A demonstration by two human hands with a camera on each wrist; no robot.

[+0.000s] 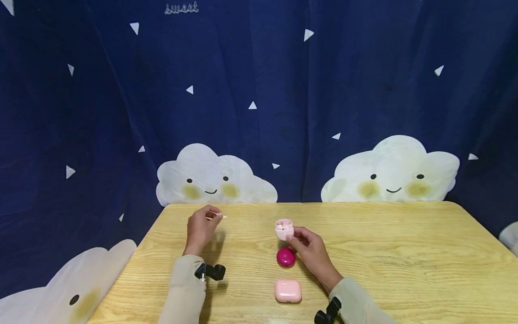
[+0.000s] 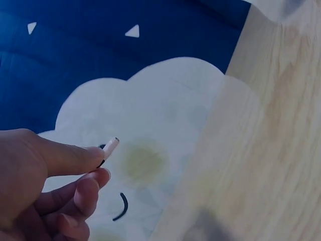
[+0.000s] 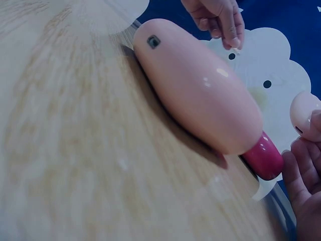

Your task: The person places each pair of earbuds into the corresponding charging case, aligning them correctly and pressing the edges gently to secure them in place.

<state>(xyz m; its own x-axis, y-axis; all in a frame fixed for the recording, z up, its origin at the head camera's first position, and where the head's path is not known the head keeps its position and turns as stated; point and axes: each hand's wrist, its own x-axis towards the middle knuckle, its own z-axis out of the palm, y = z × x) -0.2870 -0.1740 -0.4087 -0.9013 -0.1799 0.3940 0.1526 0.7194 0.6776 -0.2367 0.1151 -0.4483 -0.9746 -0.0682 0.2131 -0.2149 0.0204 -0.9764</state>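
Between thumb and fingertips, my left hand pinches a small pale earbud, whose stem sticks out past the thumb in the left wrist view. My right hand grips a round, pale pink earbud case above the table. The case's lid is up and its hollow inside shows in the head view. Just below it on the table lies a magenta rounded case, closed. Nearest the front is a pink rounded-rectangular earbud case, also closed, which looms large in the right wrist view.
The objects lie on a wooden table. Behind its far edge hangs a dark blue curtain with white clouds and triangles. Black camera mounts sit on the left wrist and right wrist.
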